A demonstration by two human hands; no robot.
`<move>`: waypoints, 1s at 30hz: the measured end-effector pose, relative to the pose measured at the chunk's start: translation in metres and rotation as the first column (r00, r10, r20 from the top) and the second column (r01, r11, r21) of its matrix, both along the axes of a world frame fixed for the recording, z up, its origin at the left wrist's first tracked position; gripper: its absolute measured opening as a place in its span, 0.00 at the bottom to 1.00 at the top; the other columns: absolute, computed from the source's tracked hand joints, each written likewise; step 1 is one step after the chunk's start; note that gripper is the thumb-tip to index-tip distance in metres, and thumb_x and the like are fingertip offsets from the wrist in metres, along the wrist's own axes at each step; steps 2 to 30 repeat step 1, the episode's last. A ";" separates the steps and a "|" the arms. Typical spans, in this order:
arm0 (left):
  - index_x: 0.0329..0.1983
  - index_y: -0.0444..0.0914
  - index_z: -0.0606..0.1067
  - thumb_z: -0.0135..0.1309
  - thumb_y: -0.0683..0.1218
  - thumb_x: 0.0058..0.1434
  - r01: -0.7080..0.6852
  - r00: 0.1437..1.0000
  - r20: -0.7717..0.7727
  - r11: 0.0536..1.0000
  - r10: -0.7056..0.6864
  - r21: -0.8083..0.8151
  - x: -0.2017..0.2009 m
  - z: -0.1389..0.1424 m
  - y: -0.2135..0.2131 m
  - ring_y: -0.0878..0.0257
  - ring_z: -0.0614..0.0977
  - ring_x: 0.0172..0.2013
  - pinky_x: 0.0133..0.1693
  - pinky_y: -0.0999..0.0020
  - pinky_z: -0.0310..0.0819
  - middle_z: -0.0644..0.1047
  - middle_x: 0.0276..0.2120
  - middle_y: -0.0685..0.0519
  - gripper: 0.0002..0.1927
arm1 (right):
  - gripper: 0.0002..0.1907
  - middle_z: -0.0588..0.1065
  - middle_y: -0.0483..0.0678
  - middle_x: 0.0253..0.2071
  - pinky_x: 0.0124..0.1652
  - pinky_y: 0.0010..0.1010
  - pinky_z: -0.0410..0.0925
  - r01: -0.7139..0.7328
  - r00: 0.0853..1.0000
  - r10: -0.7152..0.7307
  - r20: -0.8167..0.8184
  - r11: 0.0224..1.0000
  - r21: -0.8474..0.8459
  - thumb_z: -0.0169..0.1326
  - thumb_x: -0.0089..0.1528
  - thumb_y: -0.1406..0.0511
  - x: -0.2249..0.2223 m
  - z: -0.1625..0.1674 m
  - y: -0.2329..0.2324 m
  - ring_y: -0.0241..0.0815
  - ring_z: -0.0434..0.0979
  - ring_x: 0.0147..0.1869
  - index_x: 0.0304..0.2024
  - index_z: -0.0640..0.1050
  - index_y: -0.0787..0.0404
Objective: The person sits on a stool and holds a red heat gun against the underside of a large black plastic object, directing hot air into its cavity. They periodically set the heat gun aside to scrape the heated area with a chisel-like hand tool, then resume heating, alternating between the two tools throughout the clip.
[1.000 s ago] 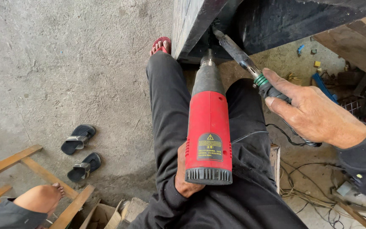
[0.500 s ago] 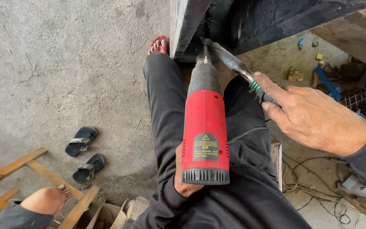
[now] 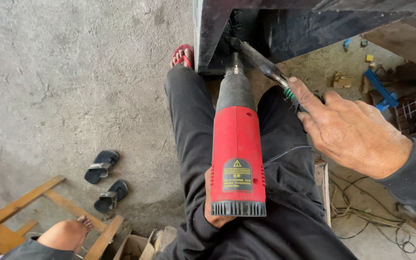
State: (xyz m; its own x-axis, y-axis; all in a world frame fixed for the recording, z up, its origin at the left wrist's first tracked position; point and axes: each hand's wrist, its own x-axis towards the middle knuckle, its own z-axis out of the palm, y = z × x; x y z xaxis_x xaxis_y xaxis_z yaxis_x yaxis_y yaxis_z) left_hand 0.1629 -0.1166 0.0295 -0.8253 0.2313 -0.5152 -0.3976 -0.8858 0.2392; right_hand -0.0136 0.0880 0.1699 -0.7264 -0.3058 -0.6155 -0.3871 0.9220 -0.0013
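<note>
we hold the red heat gun (image 3: 237, 159) along our lap, its grey nozzle (image 3: 236, 72) aimed at the lower edge of the dark metal frame (image 3: 266, 33) ahead of us. our left hand (image 3: 213, 212) is wrapped around the grip beneath the body, only the fingers showing. our right hand (image 3: 352, 132) is closed on the green-collared handle of a scraper tool (image 3: 261, 62), forefinger laid along it, with the blade tip touching the frame just beside the nozzle. compared with a second ago, the tool's tip now sits closer to the nozzle and deeper under the frame, and the gun has shifted slightly left. we judge that heat and blade now work the same spot. on the concrete floor (image 3: 73, 72) lie dark sandals (image 3: 103, 166), beside a wooden frame (image 3: 34, 197) and another person's bare knee (image 3: 63, 233).
</note>
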 end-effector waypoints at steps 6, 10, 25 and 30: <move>0.57 0.28 0.70 0.46 0.39 0.72 -0.040 0.997 0.065 0.992 0.032 0.120 0.000 -0.006 0.001 0.57 0.84 0.41 0.44 0.62 0.83 0.79 0.45 0.46 0.14 | 0.39 0.73 0.56 0.33 0.29 0.40 0.74 0.016 1.000 -0.016 0.019 1.000 -0.001 0.42 0.70 0.54 -0.001 -0.003 0.001 0.51 0.78 0.27 0.81 0.49 0.51; 0.57 0.28 0.70 0.46 0.39 0.72 -0.040 0.997 0.065 0.992 0.032 0.120 0.000 -0.006 0.001 0.57 0.84 0.41 0.44 0.62 0.83 0.79 0.45 0.46 0.14 | 0.39 0.73 0.56 0.33 0.29 0.40 0.74 0.016 1.000 -0.016 0.019 1.000 -0.001 0.42 0.70 0.54 -0.001 -0.003 0.001 0.51 0.78 0.27 0.81 0.49 0.51; 0.57 0.28 0.70 0.46 0.39 0.72 -0.040 0.997 0.065 0.992 0.032 0.120 0.000 -0.006 0.001 0.57 0.84 0.41 0.44 0.62 0.83 0.79 0.45 0.46 0.14 | 0.39 0.73 0.56 0.33 0.29 0.40 0.74 0.016 1.000 -0.016 0.019 1.000 -0.001 0.42 0.70 0.54 -0.001 -0.003 0.001 0.51 0.78 0.27 0.81 0.49 0.51; 0.57 0.28 0.70 0.46 0.39 0.72 -0.040 0.997 0.065 0.992 0.032 0.120 0.000 -0.006 0.001 0.57 0.84 0.41 0.44 0.62 0.83 0.79 0.45 0.46 0.14 | 0.39 0.73 0.56 0.33 0.29 0.40 0.74 0.016 1.000 -0.016 0.019 1.000 -0.001 0.42 0.70 0.54 -0.001 -0.003 0.001 0.51 0.78 0.27 0.81 0.49 0.51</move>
